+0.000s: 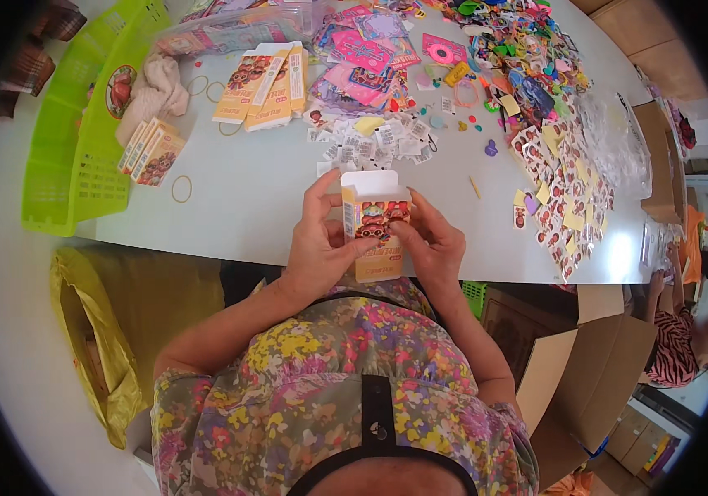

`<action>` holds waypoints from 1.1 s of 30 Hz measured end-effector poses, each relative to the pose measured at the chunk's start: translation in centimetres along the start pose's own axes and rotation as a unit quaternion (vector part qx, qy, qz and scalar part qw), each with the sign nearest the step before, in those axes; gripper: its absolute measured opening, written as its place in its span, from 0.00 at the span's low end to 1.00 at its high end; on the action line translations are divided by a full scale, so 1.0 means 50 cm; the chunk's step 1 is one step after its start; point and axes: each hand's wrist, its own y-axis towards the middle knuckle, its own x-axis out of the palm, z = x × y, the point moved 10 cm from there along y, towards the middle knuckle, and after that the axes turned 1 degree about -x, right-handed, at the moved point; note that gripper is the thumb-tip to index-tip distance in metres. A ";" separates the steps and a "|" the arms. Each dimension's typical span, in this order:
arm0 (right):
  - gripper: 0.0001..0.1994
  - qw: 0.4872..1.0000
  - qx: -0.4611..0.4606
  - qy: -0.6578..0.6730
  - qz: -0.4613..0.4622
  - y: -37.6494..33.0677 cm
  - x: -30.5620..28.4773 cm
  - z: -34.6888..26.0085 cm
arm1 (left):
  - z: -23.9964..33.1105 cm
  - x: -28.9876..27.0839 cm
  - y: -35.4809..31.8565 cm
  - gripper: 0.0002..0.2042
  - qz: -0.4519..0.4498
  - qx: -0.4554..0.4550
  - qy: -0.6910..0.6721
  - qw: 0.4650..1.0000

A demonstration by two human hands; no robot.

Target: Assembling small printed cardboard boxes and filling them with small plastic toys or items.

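A small yellow cardboard box (pixel 379 264) with a cartoon picture on its front is held upright between my two hands, near the table's front edge. Its white top flap (pixel 369 181) stands up at the far end. My left hand (pixel 319 240) grips the left side, thumb across the front. On the right side, my right hand (pixel 434 248) closes on the box with its thumb on the front panel. Just beyond lies a heap of small white printed packets (pixel 370 149). Flattened yellow boxes (pixel 267 91) rest farther left.
A green plastic basket (pixel 81 140) stands at the left, beside several filled boxes (pixel 155 157). Colourful small toys (pixel 519 50), pink cards (pixel 362 54) and character stickers (pixel 564 198) cover the back and right. An open carton (pixel 593 372) stands right, below the table; another person (pixel 672 339) is beyond.
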 end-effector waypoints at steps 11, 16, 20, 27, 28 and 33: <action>0.12 0.989 0.093 0.093 -0.064 0.007 -0.010 0.057 | -0.024 0.034 -0.011 0.24 -0.149 -0.027 0.059 0.987; 0.08 0.997 0.007 0.014 -0.081 0.029 -0.024 0.024 | -0.033 0.018 0.027 0.19 -0.107 0.077 0.183 0.974; 0.08 0.952 -0.194 -0.220 -0.091 0.030 -0.013 -0.058 | -0.017 0.044 0.042 0.10 -0.088 0.080 0.120 0.986; 0.05 0.980 -0.062 -0.047 -0.181 0.049 -0.029 -0.025 | -0.035 0.035 0.068 0.03 -0.103 -0.019 0.038 0.994; 0.05 0.978 0.003 -0.053 -0.201 0.051 -0.026 -0.007 | -0.033 0.037 0.068 0.03 -0.104 -0.020 0.040 0.994; 0.05 0.962 0.122 -0.039 -0.241 0.060 -0.021 0.006 | -0.025 0.042 0.068 0.05 -0.082 -0.086 0.009 0.993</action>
